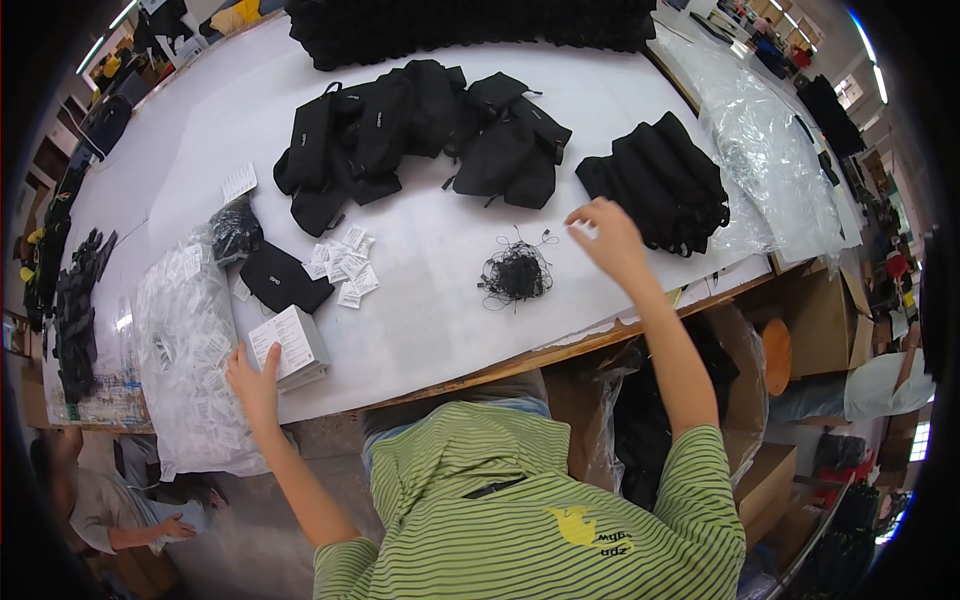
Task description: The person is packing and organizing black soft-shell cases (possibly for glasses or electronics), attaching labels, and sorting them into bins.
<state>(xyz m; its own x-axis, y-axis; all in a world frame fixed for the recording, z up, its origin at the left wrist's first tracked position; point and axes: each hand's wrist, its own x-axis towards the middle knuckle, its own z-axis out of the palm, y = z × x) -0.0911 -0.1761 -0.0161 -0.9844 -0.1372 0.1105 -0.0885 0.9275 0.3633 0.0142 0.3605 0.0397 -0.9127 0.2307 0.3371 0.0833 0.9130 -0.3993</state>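
1. The left hand [256, 385] touched the left edge of the card stack [292, 342] at the table's [420, 335] near side; its thumb and fingers were spread apart, though whether they gripped could not be told.
2. The right hand [612, 243] hung to the right of the cords [516, 276], near the right bag pile [655, 180]; its fingers curved toward the thumb, and whether they pinched anything could not be told.
3. The step in hand seemed to be steadying the stack, with the right hand placed for handling small pieces.
4. Loose tags [350, 264] lay far of the stack, right of a lone bag [284, 278].
5. Drawing one cord would likely have called for a fine pinch, as the heap looked tangled.
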